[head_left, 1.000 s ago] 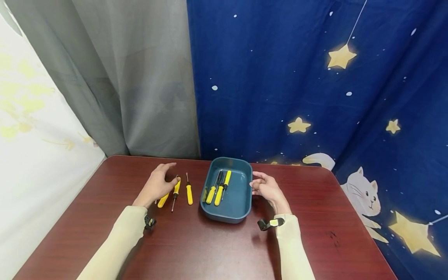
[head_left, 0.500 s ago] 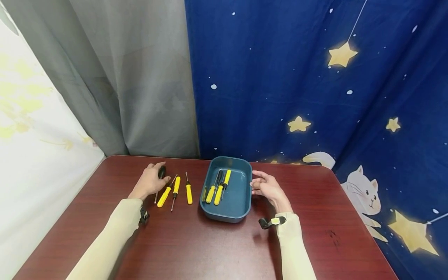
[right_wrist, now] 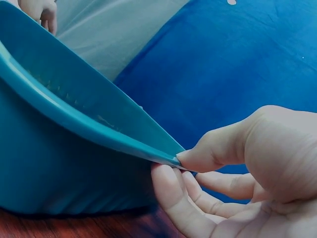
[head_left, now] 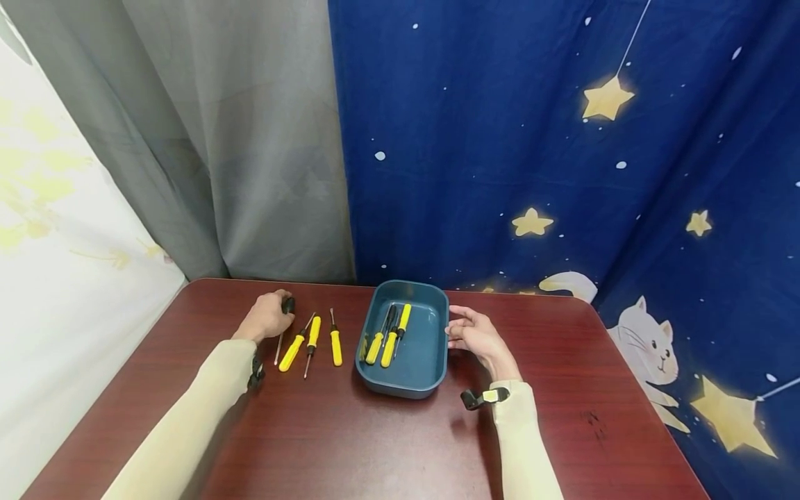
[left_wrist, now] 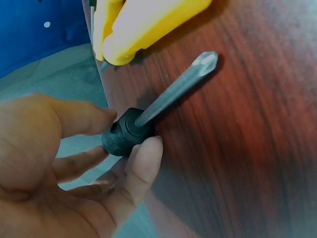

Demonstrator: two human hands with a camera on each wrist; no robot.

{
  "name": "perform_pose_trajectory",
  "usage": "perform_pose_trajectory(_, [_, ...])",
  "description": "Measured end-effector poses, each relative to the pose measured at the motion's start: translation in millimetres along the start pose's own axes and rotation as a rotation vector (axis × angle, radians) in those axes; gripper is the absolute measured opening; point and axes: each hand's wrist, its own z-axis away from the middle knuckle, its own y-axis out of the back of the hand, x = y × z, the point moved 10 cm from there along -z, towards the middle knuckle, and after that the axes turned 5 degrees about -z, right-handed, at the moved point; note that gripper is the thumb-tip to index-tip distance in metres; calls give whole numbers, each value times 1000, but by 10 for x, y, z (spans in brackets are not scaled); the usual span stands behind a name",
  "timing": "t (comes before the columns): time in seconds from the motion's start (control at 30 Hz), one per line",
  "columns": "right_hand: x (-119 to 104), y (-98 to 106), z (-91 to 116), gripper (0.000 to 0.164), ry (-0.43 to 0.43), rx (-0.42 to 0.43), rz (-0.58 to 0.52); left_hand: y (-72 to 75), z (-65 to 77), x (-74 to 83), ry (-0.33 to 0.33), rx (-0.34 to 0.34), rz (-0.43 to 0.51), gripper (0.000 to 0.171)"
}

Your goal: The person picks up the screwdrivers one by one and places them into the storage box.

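A screwdriver with a black handle [left_wrist: 128, 133] lies at the far left of the table, its steel shaft toward the near side. My left hand [head_left: 264, 317] grips that handle between thumb and fingers. Beside it, to the right, are a tilted yellow screwdriver [head_left: 292, 353], a second yellow screwdriver [head_left: 314, 333] and a third yellow screwdriver [head_left: 336, 347]. A blue plastic box [head_left: 421, 357] stands right of them, with several screwdrivers [head_left: 389, 349] inside along its left half. On the box's right side my right hand [head_left: 476, 337] pinches the rim, thumb on top, fingers against the outer wall.
The dark red wooden table [head_left: 375, 444] ends at a rounded back edge. Behind it hang a grey curtain [head_left: 275, 173] and a blue star-patterned curtain [head_left: 469, 173]. Each wrist wears a black strap [head_left: 476, 398].
My left hand has moved left from above the yellow screwdrivers to the black-handled one and closed its fingers on the handle. The right hand and the box have stayed in place.
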Motion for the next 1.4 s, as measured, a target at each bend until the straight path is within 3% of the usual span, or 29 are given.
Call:
perform_pose_trajectory(0.13, [-7,1,10,60,-2,5,6,-19,-18,-31,31,-22,16,58])
perform_pose_trajectory(0.4, [-15,3,3,60,-5,8,7,-18,-14,0,27,-34,53,55])
perform_pose_trajectory(0.7, [-2,-3,-25,59,-3,3,5,68,22,-14,18,9,83,55])
perform_pose_trajectory(1.0, [9,-13,-1,60,9,-21,-10,182,93,85,-31,57,107,53])
perform_pose_trajectory(1.4, [4,-3,18,59,-3,5,-1,231,189,179,-50,74,251,55])
